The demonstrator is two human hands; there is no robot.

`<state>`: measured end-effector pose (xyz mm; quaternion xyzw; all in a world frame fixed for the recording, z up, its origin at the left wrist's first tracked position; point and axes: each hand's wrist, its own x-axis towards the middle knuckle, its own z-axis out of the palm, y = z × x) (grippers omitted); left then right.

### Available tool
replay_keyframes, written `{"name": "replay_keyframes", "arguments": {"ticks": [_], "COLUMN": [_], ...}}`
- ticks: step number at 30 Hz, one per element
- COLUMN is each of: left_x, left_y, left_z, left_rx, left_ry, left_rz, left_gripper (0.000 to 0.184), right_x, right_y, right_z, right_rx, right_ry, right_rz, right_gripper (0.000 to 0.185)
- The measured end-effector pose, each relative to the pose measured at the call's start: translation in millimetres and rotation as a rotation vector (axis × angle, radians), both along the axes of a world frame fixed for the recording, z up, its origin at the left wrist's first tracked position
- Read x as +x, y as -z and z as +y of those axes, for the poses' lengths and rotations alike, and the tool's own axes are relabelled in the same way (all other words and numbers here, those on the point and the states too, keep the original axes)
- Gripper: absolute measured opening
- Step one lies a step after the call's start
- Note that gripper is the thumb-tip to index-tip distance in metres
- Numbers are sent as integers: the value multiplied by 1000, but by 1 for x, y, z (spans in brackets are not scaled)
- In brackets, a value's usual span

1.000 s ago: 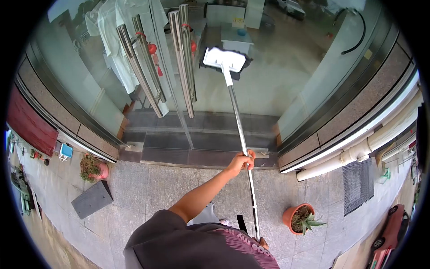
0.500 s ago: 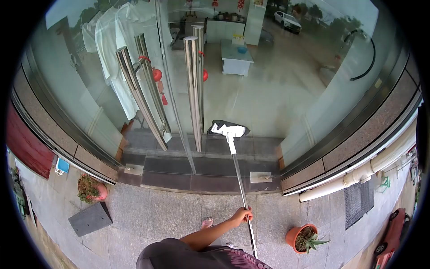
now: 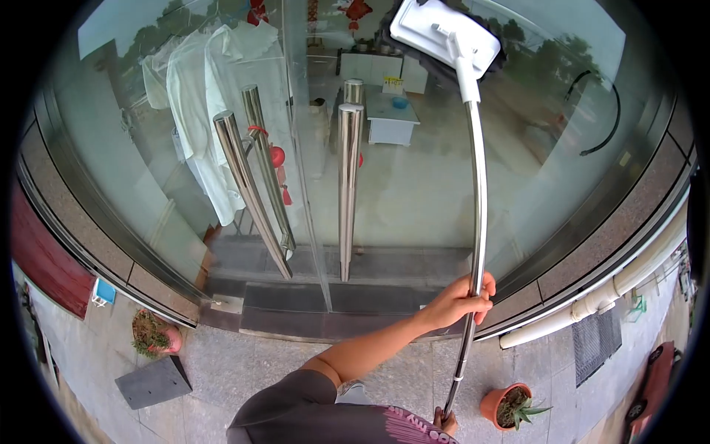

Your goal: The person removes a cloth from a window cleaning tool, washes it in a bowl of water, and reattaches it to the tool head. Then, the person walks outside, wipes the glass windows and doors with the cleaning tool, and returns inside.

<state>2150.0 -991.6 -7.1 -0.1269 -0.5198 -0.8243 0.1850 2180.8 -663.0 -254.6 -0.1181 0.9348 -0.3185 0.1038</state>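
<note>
A flat mop [image 3: 476, 185] with a long silver pole is held up in front of the glass door [image 3: 421, 192]. Its white head [image 3: 436, 37] with a dark pad is at the top, over the right-hand pane; whether the pad presses on the glass is hard to tell. My left hand [image 3: 462, 300], arm stretched forward, is closed around the middle of the pole. Close to my body, my right hand [image 3: 446, 422] is closed around the pole's lower end, partly hidden by my shirt.
Steel door handles [image 3: 349, 192] stand left of the pole. A potted plant [image 3: 508, 407] sits on the paving at the right, another pot [image 3: 157, 333] at the left beside a dark ramp [image 3: 154, 382]. A white pipe [image 3: 592, 307] runs along the right wall.
The mop head has gone from low on the glass up to the top right. My left hand has moved forward and right with the pole, and my right hand has come into view.
</note>
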Motion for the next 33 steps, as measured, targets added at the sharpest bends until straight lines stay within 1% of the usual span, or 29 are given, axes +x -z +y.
{"name": "replay_keyframes", "arguments": {"ticks": [2,3,6,7,8,10,11,12,14,15,17,18,20,21,22,23,24,26,28,30,32,33], "left_x": [-2,-2,0,1,1,1,1,2,4,7,8,10,18,23,26,28,29,32,30,28,21,14], "left_y": [-27,-40,-66,-65,-60,-39,-24,-9,26,43,82,103,143,160,175,196,218,250,270,269,245,219], "left_z": [-17,-24,-40,-42,-43,-34,-29,-24,-6,3,26,38,57,67,76,80,84,99,109,111,106,99], "left_rx": [-65,-38,-81,-84,-61,-7,-11,-56,-17,-34,-56,-27,10,4,-13,-31,-50,-67,-59,-45,-87,-97], "left_ry": [-42,-38,-91,-81,-67,-18,-3,-11,52,58,56,85,172,172,172,216,249,275,223,189,139,116], "left_rz": [81,100,162,133,142,152,139,114,70,35,-20,-77,-192,-267,-339,-417,-497,-632,-728,-760,-698,-608], "left_gripper": [14,16,18,19,19,19,19,19,18,18,17,16,15,16,16,15,15,13,13,11,12,12], "right_x": [-3,1,-3,-4,-5,-3,-3,2,17,6,27,41,58,74,89,99,106,114,117,96,77,66], "right_y": [-23,-50,-58,-53,-45,-19,0,4,12,77,98,105,148,161,145,128,94,46,35,42,51,55], "right_z": [-31,-51,-72,-73,-72,-59,-45,-34,-9,36,81,103,167,190,196,201,200,197,201,197,191,182], "right_rx": [-69,-127,-187,-108,-116,-122,-70,-55,-23,-38,11,35,141,191,177,254,333,295,397,379,333,295], "right_ry": [-21,-1,-81,-66,-68,-50,-73,-46,13,108,76,78,29,13,90,47,-5,93,145,164,159,151], "right_rz": [79,35,104,77,71,52,60,36,-14,-268,-219,-195,-160,-147,-157,-167,-184,-151,-147,-139,-127,-113], "right_gripper": [37,35,34,35,36,37,38,39,39,35,32,31,29,29,30,28,26,23,22,24,25,26]}}
